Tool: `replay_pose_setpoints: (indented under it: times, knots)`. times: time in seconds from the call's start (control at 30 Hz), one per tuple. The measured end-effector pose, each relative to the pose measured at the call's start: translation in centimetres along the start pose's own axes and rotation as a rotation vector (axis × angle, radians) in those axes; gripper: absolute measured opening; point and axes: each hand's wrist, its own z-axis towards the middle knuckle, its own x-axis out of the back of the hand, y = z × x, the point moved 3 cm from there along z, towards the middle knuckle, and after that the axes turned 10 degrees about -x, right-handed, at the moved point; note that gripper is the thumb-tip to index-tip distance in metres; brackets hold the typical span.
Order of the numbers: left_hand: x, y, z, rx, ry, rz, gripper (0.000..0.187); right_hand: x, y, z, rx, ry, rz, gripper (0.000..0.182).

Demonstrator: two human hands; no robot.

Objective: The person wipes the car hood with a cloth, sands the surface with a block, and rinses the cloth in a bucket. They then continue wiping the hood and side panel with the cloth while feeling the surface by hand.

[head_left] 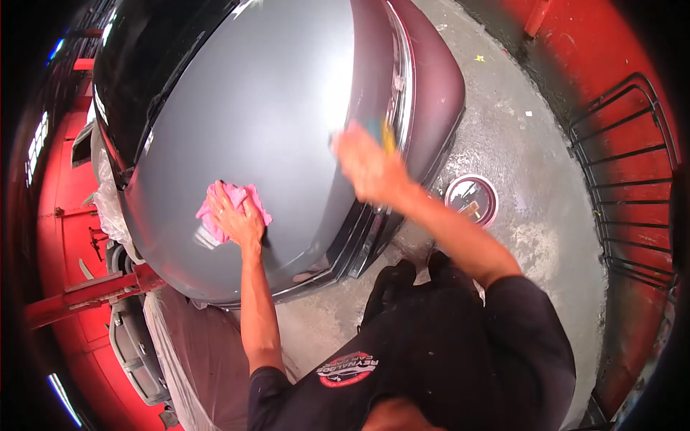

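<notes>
On the smooth grey car hood point(273, 108), near its lower edge, lies a crumpled pink cloth point(231, 208), soft and bunched, and the left hand point(237, 219) is pressed flat on top of it, fingers spread wide, palm down, pinning the cloth to the panel rather than gripping it. Over to the right, the right hand point(368, 167) is blurred with motion at the hood's front edge; something yellow and teal, a sponge-like block point(384, 133), shows just above the fingers and seems to sit in them, though how tightly they close I cannot tell through the blur. That hood is matte-looking, gently domed, with a soft glare running across it. Beside it runs a glossy maroon body panel point(438, 86), curved and masked off from the grey. Down on the rough, damp concrete floor point(532, 179) sits a round open tin point(471, 199) with a pale rim, a shiny liquid or paste inside and a small stick-like thing resting in it; the contents are too small to name. Crinkled clear plastic sheeting point(108, 201) hangs along the car's left side. Black metal rails point(625, 179) stand against a red wall point(575, 43) on the right.
</notes>
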Motion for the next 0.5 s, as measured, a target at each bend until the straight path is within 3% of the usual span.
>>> replay_pose_setpoints:
  times: [0.03,0.07,0.1,0.17,0.2,0.23,0.3,0.37,0.4,0.43,0.5]
  knots:
    - [0.1,0.1,-0.2,0.011,-0.004,0.001,0.066,-0.4,2.0,2.5,-0.003,0.037,-0.17,0.042]
    - [0.1,0.2,0.0,0.01,-0.007,-0.001,0.066,0.9,2.4,6.2,-0.334,0.07,0.319,0.042]
    - [0.2,0.2,0.1,0.005,-0.009,-0.004,0.067,0.7,1.9,5.9,-0.325,0.063,0.322,0.042]
    - [0.2,0.1,-0.1,0.009,-0.008,0.002,0.067,0.4,0.4,4.2,-0.244,0.095,0.114,0.045]
    - [0.1,0.2,0.1,0.005,-0.006,0.009,0.068,0.7,-1.9,0.9,-0.105,-0.147,-0.237,0.047]
    - [0.1,0.2,0.0,0.01,0.004,0.001,0.068,0.3,-3.5,-3.2,-0.062,-0.09,0.044,0.048]
    - [0.2,0.2,0.2,0.01,-0.017,0.027,0.069,-0.2,-1.8,-5.1,0.137,-0.132,0.298,0.048]
    - [0.3,0.3,0.3,0.014,-0.01,0.025,0.069,-0.1,3.2,1.0,0.21,-0.053,0.12,0.052]
    - [0.3,0.3,0.3,0.019,-0.016,0.028,0.07,-0.8,6.4,5.1,0.053,0.04,-0.107,0.053]
    - [0.6,0.3,0.0,0.025,-0.021,0.036,0.07,-2.8,10.8,9.4,-0.164,0.126,0.004,0.052]
    - [0.5,0.6,0.2,0.022,0.003,0.004,0.072,-1.0,12.5,13.8,-0.546,0.042,0.298,0.052]
